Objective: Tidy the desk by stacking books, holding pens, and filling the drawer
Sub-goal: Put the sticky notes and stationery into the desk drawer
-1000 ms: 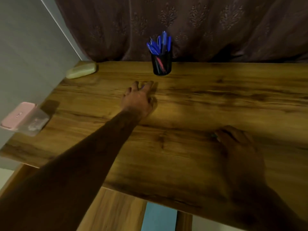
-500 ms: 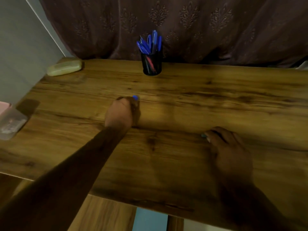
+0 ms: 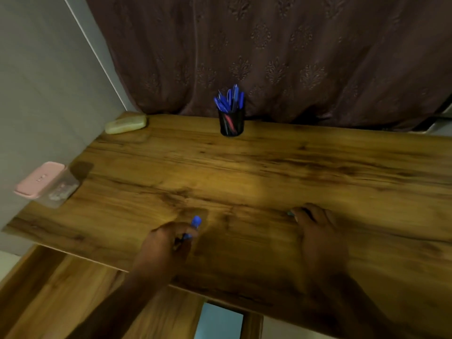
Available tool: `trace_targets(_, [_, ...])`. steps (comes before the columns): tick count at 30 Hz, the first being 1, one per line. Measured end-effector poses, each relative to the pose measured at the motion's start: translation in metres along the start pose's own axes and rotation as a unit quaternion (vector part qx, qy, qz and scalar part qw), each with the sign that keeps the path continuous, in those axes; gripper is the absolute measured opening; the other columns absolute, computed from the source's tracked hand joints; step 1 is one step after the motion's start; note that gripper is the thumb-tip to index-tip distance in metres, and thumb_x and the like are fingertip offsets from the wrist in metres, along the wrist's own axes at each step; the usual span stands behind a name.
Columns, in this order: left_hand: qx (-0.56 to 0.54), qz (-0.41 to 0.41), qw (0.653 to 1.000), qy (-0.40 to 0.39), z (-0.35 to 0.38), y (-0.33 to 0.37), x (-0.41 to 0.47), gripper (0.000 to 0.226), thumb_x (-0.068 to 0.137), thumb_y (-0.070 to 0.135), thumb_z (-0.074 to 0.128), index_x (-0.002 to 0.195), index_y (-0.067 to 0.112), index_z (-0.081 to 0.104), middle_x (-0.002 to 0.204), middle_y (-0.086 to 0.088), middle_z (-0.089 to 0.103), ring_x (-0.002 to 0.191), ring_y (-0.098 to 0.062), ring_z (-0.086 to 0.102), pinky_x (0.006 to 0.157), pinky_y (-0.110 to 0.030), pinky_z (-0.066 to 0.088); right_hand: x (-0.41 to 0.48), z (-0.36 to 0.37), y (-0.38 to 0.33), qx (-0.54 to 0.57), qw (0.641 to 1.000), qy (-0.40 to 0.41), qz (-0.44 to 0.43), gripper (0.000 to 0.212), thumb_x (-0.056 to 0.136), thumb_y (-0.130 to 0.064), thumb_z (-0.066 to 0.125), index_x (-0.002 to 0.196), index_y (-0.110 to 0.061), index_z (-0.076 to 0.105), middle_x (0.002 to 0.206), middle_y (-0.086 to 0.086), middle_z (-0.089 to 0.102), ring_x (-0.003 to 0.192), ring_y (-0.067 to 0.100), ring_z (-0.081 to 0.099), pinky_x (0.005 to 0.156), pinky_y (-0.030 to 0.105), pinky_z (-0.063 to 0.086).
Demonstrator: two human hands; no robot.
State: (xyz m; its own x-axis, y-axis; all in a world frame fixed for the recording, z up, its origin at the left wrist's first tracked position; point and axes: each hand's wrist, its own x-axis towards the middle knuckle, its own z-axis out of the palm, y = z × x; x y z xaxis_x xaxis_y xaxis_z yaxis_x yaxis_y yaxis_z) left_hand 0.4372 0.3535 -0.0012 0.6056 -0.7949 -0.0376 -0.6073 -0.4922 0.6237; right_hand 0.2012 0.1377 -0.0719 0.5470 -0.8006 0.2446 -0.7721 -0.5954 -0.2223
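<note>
**At the desk's near edge — a pen in hand**

The left hand point(image 3: 168, 241) pinches a blue pen point(image 3: 195, 221). The right hand point(image 3: 318, 231) lies on the wooden desk point(image 3: 318, 167), its grip unclear. Carry the pen tip-down to the black holder point(image 3: 231, 124) at the back, well apart. A dark curtain point(image 3: 318, 57) hangs behind, with a grey wall point(image 3: 36, 81) to the left.

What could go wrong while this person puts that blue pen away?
The left hand grips the blue pen near the desk's front edge; a slip could send it to the floor. The black mesh pen holder at the back is crowded with pens and looks light, so pushing another in might tip it. The pink-lidded box sits right at the left edge, where a swinging arm could knock it off.
</note>
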Motion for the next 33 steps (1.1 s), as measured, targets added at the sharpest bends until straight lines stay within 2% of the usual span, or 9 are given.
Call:
trace_targets(2, [-0.015, -0.025, 0.999, -0.014, -0.004, 0.001, -0.022, 0.037, 0.082, 0.004, 0.074, 0.082, 0.041, 0.071, 0.085, 0.024, 0.071, 0.082, 0.007, 0.065, 0.065, -0.009, 0.049, 0.000, 0.000, 0.001, 0.007, 1.000, 0.006, 0.000, 0.057, 0.064, -0.003, 0.077, 0.118, -0.020, 0.071, 0.126, 0.007, 0.063, 0.113, 0.032, 0.055, 0.073, 0.039, 0.055])
trace_targets(7, [-0.021, -0.031, 0.999, -0.008, -0.021, -0.016, -0.067, 0.035, 0.079, 0.009, 0.078, 0.086, 0.043, 0.073, 0.088, 0.024, 0.072, 0.078, 0.001, 0.068, 0.067, -0.019, 0.054, -0.008, -0.014, -0.009, 0.072, 0.997, -0.025, -0.003, 0.047, 0.073, -0.001, 0.073, 0.114, -0.024, 0.072, 0.120, 0.006, 0.065, 0.106, 0.033, 0.060, 0.079, 0.040, 0.053])
trace_targets(13, [-0.048, -0.025, 0.999, -0.001, -0.056, -0.056, -0.108, 0.017, 0.080, 0.016, 0.069, 0.086, 0.032, 0.072, 0.088, 0.020, 0.070, 0.080, 0.005, 0.065, 0.069, -0.011, 0.047, -0.057, -0.031, -0.121, 0.227, 0.969, -0.053, -0.083, 0.028, 0.093, -0.036, 0.050, 0.108, -0.033, 0.074, 0.116, -0.012, 0.066, 0.106, 0.019, 0.063, 0.086, 0.036, 0.053])
trace_targets(16, [-0.021, -0.045, 0.999, -0.015, -0.078, -0.099, -0.124, 0.022, 0.085, 0.015, 0.067, 0.101, 0.030, 0.067, 0.101, 0.015, 0.063, 0.085, 0.003, 0.059, 0.071, -0.013, 0.047, -0.094, -0.032, -0.201, 0.328, 0.933, -0.103, -0.104, 0.021, 0.093, -0.038, 0.056, 0.102, -0.036, 0.075, 0.109, -0.022, 0.066, 0.105, 0.003, 0.062, 0.087, 0.027, 0.051])
trace_targets(19, [-0.002, -0.096, 0.995, -0.026, -0.097, -0.147, -0.146, 0.049, 0.089, 0.019, 0.067, 0.131, 0.035, 0.047, 0.115, 0.011, 0.056, 0.094, -0.006, 0.060, 0.080, -0.025, 0.051, -0.129, -0.015, -0.272, 0.379, 0.894, -0.208, -0.118, 0.014, 0.096, -0.034, 0.062, 0.102, -0.037, 0.075, 0.105, -0.026, 0.069, 0.102, -0.006, 0.063, 0.084, 0.015, 0.049])
trace_targets(21, [-0.004, -0.137, 0.990, -0.029, -0.107, -0.178, -0.158, 0.058, 0.090, 0.016, 0.065, 0.136, 0.039, 0.038, 0.118, 0.011, 0.057, 0.096, -0.010, 0.062, 0.080, -0.029, 0.053, -0.146, -0.004, -0.305, 0.391, 0.869, -0.284, -0.108, 0.016, 0.094, -0.027, 0.066, 0.103, -0.036, 0.075, 0.103, -0.022, 0.071, 0.100, -0.005, 0.064, 0.083, 0.014, 0.052])
trace_targets(24, [0.049, -0.154, 0.986, -0.049, -0.118, -0.225, -0.168, 0.045, 0.090, 0.010, 0.061, 0.127, 0.034, 0.051, 0.124, 0.010, 0.058, 0.103, -0.011, 0.061, 0.084, -0.032, 0.058, -0.162, 0.013, -0.340, 0.374, 0.858, -0.344, -0.079, 0.018, 0.092, -0.023, 0.069, 0.103, -0.035, 0.076, 0.103, -0.021, 0.072, 0.101, -0.004, 0.064, 0.089, 0.021, 0.053])
trace_targets(29, [0.155, -0.102, 0.980, -0.065, -0.120, -0.277, -0.149, 0.040, 0.089, 0.008, 0.060, 0.123, 0.030, 0.054, 0.121, 0.005, 0.058, 0.108, -0.016, 0.059, 0.080, -0.028, 0.054, -0.171, 0.030, -0.356, 0.348, 0.838, -0.417, -0.060, 0.027, 0.090, -0.017, 0.071, 0.094, -0.044, 0.073, 0.100, -0.029, 0.072, 0.099, -0.005, 0.066, 0.089, 0.025, 0.055])
trace_targets(33, [0.215, -0.041, 0.961, -0.166, -0.110, -0.293, -0.137, 0.049, 0.090, 0.004, 0.059, 0.135, 0.021, 0.050, 0.135, -0.004, 0.050, 0.122, -0.025, 0.048, 0.096, -0.038, 0.046, -0.175, 0.045, -0.361, 0.326, 0.839, -0.436, 0.002, 0.021, 0.090, -0.024, 0.072, 0.094, -0.044, 0.072, 0.103, -0.019, 0.074, 0.102, 0.000, 0.067, 0.094, 0.033, 0.056])
